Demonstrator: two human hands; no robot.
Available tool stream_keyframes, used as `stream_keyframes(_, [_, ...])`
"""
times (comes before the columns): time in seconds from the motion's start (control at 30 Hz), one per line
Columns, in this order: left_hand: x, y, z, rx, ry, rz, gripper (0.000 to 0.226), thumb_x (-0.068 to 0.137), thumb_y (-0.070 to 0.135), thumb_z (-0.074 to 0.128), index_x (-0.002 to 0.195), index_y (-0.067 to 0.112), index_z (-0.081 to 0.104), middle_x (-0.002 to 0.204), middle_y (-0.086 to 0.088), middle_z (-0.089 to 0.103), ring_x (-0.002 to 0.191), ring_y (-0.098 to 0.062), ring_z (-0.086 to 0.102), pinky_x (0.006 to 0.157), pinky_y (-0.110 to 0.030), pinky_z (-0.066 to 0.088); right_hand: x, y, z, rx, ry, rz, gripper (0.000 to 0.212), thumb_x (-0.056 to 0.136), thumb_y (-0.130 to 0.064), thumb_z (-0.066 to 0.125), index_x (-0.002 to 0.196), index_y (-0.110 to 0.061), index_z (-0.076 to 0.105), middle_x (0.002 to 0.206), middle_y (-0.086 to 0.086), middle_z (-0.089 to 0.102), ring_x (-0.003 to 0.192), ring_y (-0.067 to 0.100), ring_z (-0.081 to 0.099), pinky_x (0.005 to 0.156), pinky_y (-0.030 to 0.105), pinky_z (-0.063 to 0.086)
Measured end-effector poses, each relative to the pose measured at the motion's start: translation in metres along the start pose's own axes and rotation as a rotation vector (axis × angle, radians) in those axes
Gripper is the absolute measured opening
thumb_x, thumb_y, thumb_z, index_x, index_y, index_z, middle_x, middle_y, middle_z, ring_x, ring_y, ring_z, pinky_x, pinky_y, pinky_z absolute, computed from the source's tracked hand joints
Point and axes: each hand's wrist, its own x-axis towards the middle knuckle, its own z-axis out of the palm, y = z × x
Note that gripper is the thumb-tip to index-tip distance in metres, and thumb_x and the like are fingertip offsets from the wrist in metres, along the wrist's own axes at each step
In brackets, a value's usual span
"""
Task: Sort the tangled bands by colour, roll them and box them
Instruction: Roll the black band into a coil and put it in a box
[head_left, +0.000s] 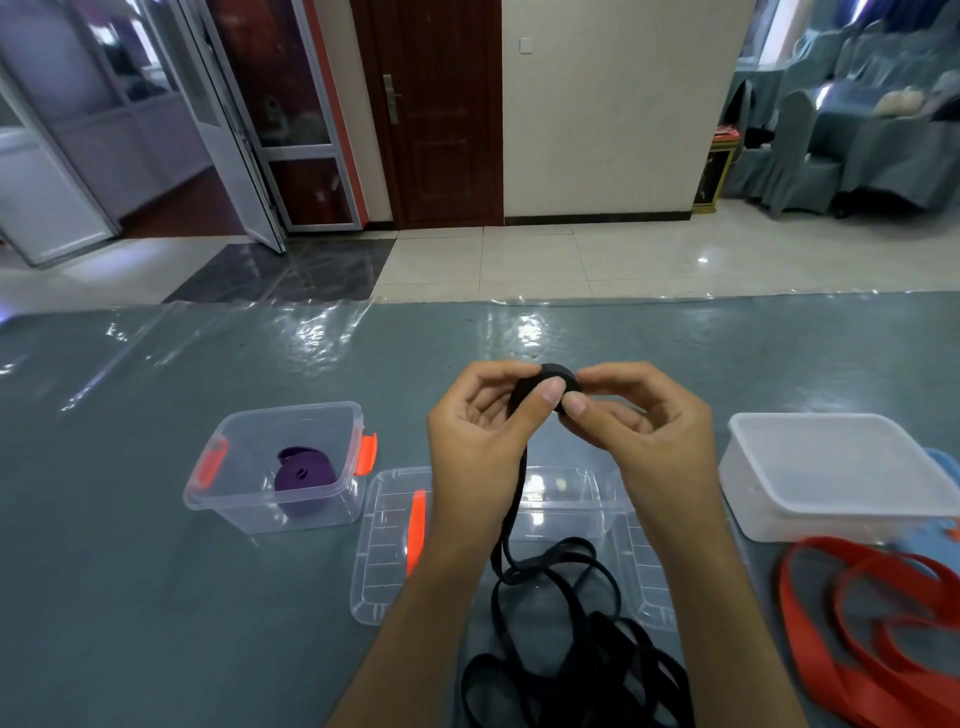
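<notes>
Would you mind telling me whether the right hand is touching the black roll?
Touching. The head view shows the right hand pinching the black roll with thumb and fingertips, with the left hand gripping its other side.

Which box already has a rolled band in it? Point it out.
The clear box with orange latches on the left: a rolled purple band lies inside. The white box on the right shows no band in it.
</notes>
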Motion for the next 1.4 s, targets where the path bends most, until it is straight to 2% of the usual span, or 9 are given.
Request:
stream_keyframes(0.17, [0.002, -0.011, 0.004, 0.026, 0.064, 0.067, 0.013, 0.090, 0.001, 0.079, 0.103, 0.001, 0.079, 0.111, -0.013, 0.077, 0.109, -0.025, 0.075, 0.093, -0.027, 0.058, -0.002, 0.011, 0.012, 0.115, 0.079, -0.046, 0.018, 0.089, -0.004, 0.080, 0.107, -0.005, 0.076, 0.102, 0.013, 0.081, 0.097, 0.032, 0.079, 0.083, 0.032, 0.064])
stream_keyframes(0.33, [0.011, -0.014, -0.006, 0.169, -0.028, 0.129, 0.019, 0.094, 0.011, 0.078, 0.111, 0.020, 0.081, 0.110, -0.001, 0.079, 0.111, -0.026, 0.075, 0.097, -0.035, 0.059, -0.004, 0.023, 0.020, 0.155, 0.124, -0.003, 0.012, 0.088, -0.004, 0.080, 0.098, -0.001, 0.074, 0.102, 0.014, 0.080, 0.099, 0.034, 0.079, 0.086, 0.036, 0.064])
stream_keyframes(0.43, [0.014, -0.012, -0.011, 0.151, -0.015, 0.115, 0.021, 0.091, 0.013, 0.081, 0.108, 0.026, 0.080, 0.104, -0.001, 0.081, 0.103, -0.022, 0.077, 0.088, -0.025, 0.060, 0.003, 0.020, 0.014, 0.108, 0.088, 0.013, 0.012, 0.084, -0.013, 0.083, 0.085, -0.004, 0.075, 0.103, 0.013, 0.080, 0.099, 0.033, 0.079, 0.085, 0.039, 0.065])
stream_keyframes(0.53, [0.013, -0.017, -0.009, 0.113, 0.041, 0.099, 0.014, 0.088, 0.007, 0.083, 0.098, 0.017, 0.080, 0.099, -0.005, 0.081, 0.098, -0.022, 0.079, 0.086, -0.023, 0.060, 0.010, 0.018, 0.011, 0.088, 0.065, 0.017, 0.012, 0.084, -0.012, 0.084, 0.091, -0.006, 0.076, 0.096, 0.014, 0.081, 0.092, 0.032, 0.080, 0.082, 0.041, 0.066])
stream_keyframes(0.7, [0.018, -0.019, -0.009, 0.023, 0.000, 0.072, 0.011, 0.091, -0.006, 0.076, 0.096, 0.004, 0.075, 0.108, -0.011, 0.080, 0.109, -0.027, 0.076, 0.095, -0.028, 0.058, 0.009, 0.024, 0.019, 0.093, 0.051, -0.016, 0.029, 0.092, -0.007, 0.078, 0.119, -0.017, 0.078, 0.101, 0.009, 0.080, 0.097, 0.029, 0.079, 0.081, 0.037, 0.066])
stream_keyframes(0.9, [0.021, -0.018, -0.013, 0.041, -0.023, 0.107, 0.012, 0.092, -0.006, 0.075, 0.101, 0.003, 0.074, 0.108, -0.012, 0.080, 0.109, -0.028, 0.076, 0.096, -0.030, 0.059, 0.014, 0.024, 0.015, 0.101, -0.013, -0.003, 0.020, 0.091, -0.007, 0.077, 0.111, -0.008, 0.079, 0.108, 0.009, 0.081, 0.100, 0.027, 0.080, 0.081, 0.033, 0.065])
stream_keyframes(1.03, [0.017, -0.026, -0.011, 0.023, -0.026, 0.081, 0.011, 0.093, -0.010, 0.071, 0.101, -0.002, 0.071, 0.113, -0.014, 0.078, 0.114, -0.028, 0.075, 0.098, -0.030, 0.058, 0.014, 0.026, 0.015, -0.070, 0.041, -0.116, 0.024, 0.094, -0.002, 0.076, 0.110, -0.020, 0.078, 0.105, 0.002, 0.081, 0.090, 0.024, 0.080, 0.077, 0.032, 0.066])
stream_keyframes(1.23, [0.020, -0.025, -0.010, 0.121, -0.054, 0.093, 0.011, 0.094, -0.003, 0.074, 0.102, 0.004, 0.076, 0.105, -0.009, 0.077, 0.105, -0.024, 0.076, 0.092, -0.026, 0.058, 0.012, 0.033, 0.018, -0.093, 0.126, -0.176, 0.025, 0.096, 0.000, 0.073, 0.114, -0.018, 0.074, 0.108, 0.003, 0.078, 0.085, 0.025, 0.079, 0.077, 0.035, 0.066])
stream_keyframes(1.4, [0.023, -0.020, -0.019, 0.273, -0.037, 0.130, 0.013, 0.093, 0.012, 0.079, 0.104, 0.020, 0.077, 0.102, -0.001, 0.079, 0.101, -0.026, 0.075, 0.088, -0.027, 0.057, 0.014, 0.029, 0.011, -0.075, -0.051, -0.038, 0.017, 0.094, -0.008, 0.078, 0.110, -0.015, 0.075, 0.107, 0.004, 0.081, 0.092, 0.026, 0.081, 0.084, 0.041, 0.066])
